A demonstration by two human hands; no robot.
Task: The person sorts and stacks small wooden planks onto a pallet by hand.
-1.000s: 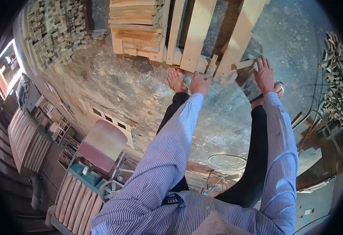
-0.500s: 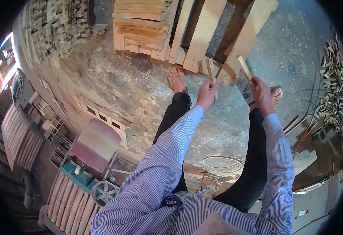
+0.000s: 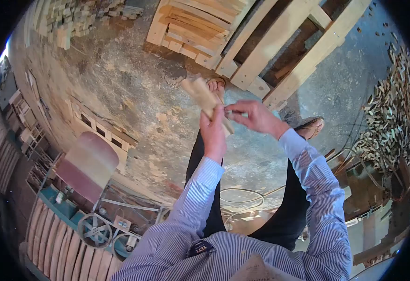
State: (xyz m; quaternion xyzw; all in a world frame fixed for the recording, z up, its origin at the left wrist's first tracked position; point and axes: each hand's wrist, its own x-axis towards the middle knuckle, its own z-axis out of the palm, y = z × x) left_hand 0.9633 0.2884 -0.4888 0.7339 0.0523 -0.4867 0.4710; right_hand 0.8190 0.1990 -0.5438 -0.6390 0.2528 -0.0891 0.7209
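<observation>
Pale wooden pieces [image 3: 199, 93], smeared by motion, stand out from my left hand [image 3: 213, 133], whose fingers are wrapped round their lower part. My right hand [image 3: 254, 116] is just to the right, its fingers pinched together close beside the wood. Whatever lies between those fingertips is too small and blurred to name. Both hands are above the concrete floor [image 3: 153, 112], between my sandalled feet and my body.
A wooden pallet [image 3: 280, 40] with curved wooden pieces [image 3: 200, 23] on its left part lies ahead. Heaped wood offcuts [image 3: 385, 122] are at right, stacked blocks [image 3: 74, 18] at upper left. A chair [image 3: 88, 166] stands left near a wheeled machine [image 3: 95, 230].
My hands, apart before with a wooden piece in each, are now close together. The wood is gathered in my left hand. The view has shifted, with the pallet now farther right.
</observation>
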